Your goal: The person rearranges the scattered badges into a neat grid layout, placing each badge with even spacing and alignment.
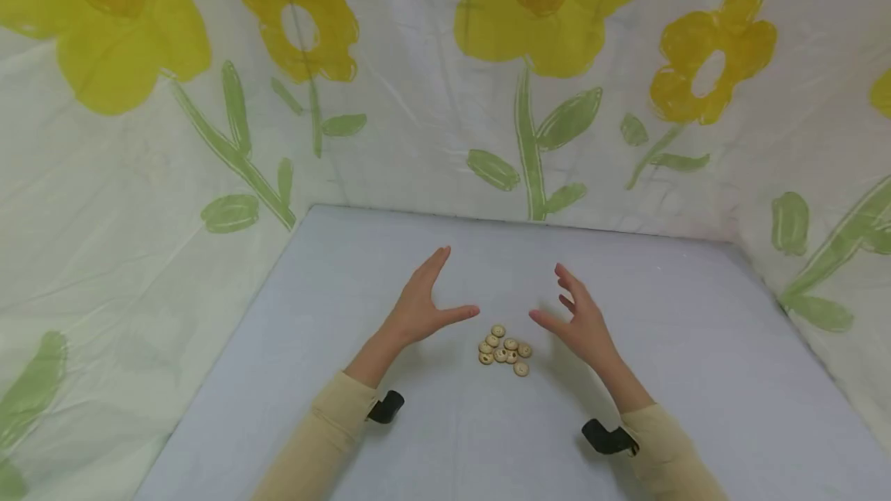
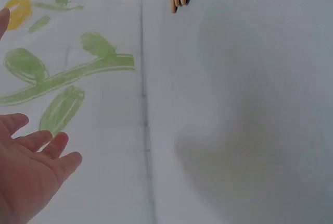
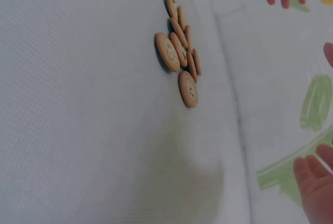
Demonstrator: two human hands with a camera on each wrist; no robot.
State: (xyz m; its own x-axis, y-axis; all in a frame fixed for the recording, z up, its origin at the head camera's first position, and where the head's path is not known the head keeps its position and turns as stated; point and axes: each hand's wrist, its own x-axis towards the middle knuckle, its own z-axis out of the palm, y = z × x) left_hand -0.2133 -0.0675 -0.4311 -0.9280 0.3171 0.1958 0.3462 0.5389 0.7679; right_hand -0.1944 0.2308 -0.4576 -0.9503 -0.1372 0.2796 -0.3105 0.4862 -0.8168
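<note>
step in hand, my read: pre-contact. left hand (image 1: 421, 308) at about 10 o'clock of the wooden discs (image 1: 500, 356), right hand (image 1: 581, 323) between 2 and 3 o'clock. both look raised off the bench (image 1: 459, 447), nothing held.

fingers: left ones extended, thumb spread well apart from them. right ones lightly bent, thumb also apart. neither hand touches a disc.

discs: loose cluster on the bench between the hands, nearer you than the fingertips. one sits at the 12 o'clock end, one at the 5 o'clock edge, rest bunched, several touching or overlapping.

next move, judging from the pose: contact would call for bringing the hands down and back toward 6 o'clock, then closing thumb to fingers. discs look thin and flat, so likely an edge pinch or a slide; bunched ones could drag neighbours.

hard to see: exact count, nine or ten. marks on the faces too small to read. head view stacks the left fingers over each other. left wrist view crops the discs at 12 o'clock and its own hand at 8; right wrist view crops its hand at 4. hand height can't be told.
</note>
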